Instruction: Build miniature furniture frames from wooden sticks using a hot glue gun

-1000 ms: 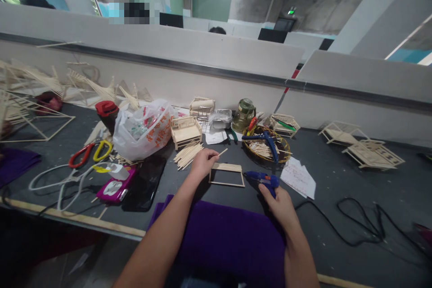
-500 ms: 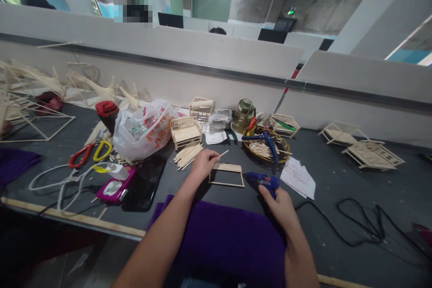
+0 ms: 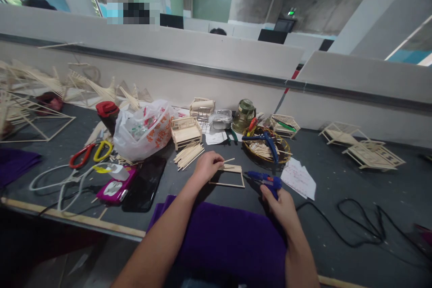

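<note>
My left hand [image 3: 208, 167] pinches a short thin wooden stick [image 3: 229, 160] by one end, just above a small rectangular stick frame [image 3: 227, 184]. Several sticks lie side by side across the far part of that frame; the hand covers its left end. A blue hot glue gun [image 3: 265, 177] is in my right hand [image 3: 278, 200], its nozzle pointing left beside the frame's right edge. Left of the frame lies a pile of loose wooden sticks [image 3: 189, 156]. Whether the held stick touches the frame, I cannot tell.
Behind stand a wicker basket [image 3: 286, 155] of sticks and tools, a small stick bed model [image 3: 186, 132] and a plastic bag [image 3: 141, 132]. Scissors [image 3: 81, 155], a black phone [image 3: 144, 186] and a power strip [image 3: 116, 189] lie left. A cable [image 3: 357, 238] runs right; a purple cloth [image 3: 229, 238] lies in front.
My left hand has moved right and slightly down with the stick, which is now over the laid sticks of the frame. The glue gun has shifted slightly right.
</note>
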Motion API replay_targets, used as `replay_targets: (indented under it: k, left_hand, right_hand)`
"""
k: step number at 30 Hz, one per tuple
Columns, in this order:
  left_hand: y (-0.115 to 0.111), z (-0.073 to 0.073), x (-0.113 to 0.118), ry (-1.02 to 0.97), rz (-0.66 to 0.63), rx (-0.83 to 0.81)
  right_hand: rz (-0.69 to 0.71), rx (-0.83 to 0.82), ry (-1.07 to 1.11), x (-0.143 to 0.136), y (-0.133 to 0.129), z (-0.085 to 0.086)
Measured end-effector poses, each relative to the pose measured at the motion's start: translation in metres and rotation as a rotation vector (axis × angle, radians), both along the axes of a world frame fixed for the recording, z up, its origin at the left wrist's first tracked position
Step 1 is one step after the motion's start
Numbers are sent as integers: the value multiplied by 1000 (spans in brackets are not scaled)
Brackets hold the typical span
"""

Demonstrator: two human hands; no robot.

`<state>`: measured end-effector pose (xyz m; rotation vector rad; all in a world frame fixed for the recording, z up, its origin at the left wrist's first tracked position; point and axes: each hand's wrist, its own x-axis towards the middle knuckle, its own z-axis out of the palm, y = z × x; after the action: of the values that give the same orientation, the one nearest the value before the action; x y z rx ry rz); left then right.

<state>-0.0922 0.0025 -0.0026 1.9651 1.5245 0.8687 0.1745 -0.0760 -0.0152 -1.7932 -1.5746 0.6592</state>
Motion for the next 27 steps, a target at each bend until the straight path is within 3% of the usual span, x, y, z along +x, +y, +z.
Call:
replay_targets:
  k: [4, 12, 17, 23, 27]
  left_hand:
    - [-6, 1, 9, 97, -105, 46]
    - [-13, -4, 27, 393, -243, 140]
    - [-12, -4, 30, 438, -234, 146]
    - [-12, -5, 28, 452, -187, 144]
    - [-12, -5, 26, 455, -155, 115]
  right_hand:
    - [-86, -25, 188, -1, -1, 2]
    - [-282, 153, 793, -2, 0, 14]
    - [-456, 147, 952, 20, 3, 17]
    - [-667, 215, 1152, 40, 12, 9]
    - [-644, 208, 1293, 45, 14, 2]
